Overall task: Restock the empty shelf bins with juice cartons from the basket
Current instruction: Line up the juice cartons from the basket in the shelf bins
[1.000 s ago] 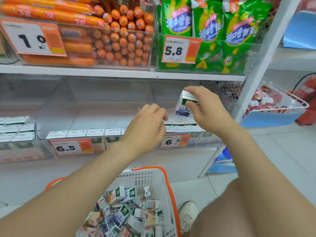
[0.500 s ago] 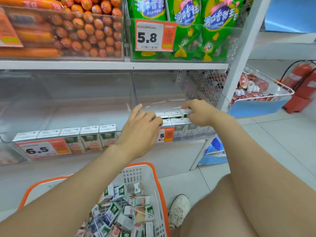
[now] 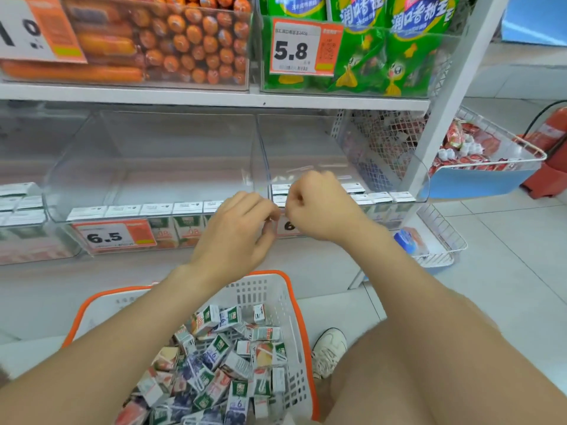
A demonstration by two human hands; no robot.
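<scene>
A white basket with an orange rim (image 3: pixel 293 305) stands on the floor below me, holding several small juice cartons (image 3: pixel 227 363) in a loose pile. Two clear shelf bins sit side by side on the lower shelf. The left bin (image 3: pixel 153 161) has one row of cartons (image 3: pixel 138 210) along its front. The right bin (image 3: pixel 306 139) has cartons (image 3: pixel 380 197) in two short rows at its front. My left hand (image 3: pixel 236 237) hovers before the divider between the bins, fingers loosely curled and holding nothing. My right hand (image 3: pixel 319 207) is curled into a fist over the right bin's front, with no carton visible in it.
Orange sausages (image 3: pixel 184 41) and green snack bags (image 3: pixel 383 50) fill the shelf above. A white shelf upright (image 3: pixel 445 111) stands at the right, with a wire basket of red packets (image 3: pixel 478 151) beyond it. My shoe (image 3: pixel 328 351) rests beside the basket. A red fire extinguisher (image 3: pixel 552 139) stands far right.
My right hand set its carton down in the right bin, let go and drew back into a fist. The left hand stayed near the divider.
</scene>
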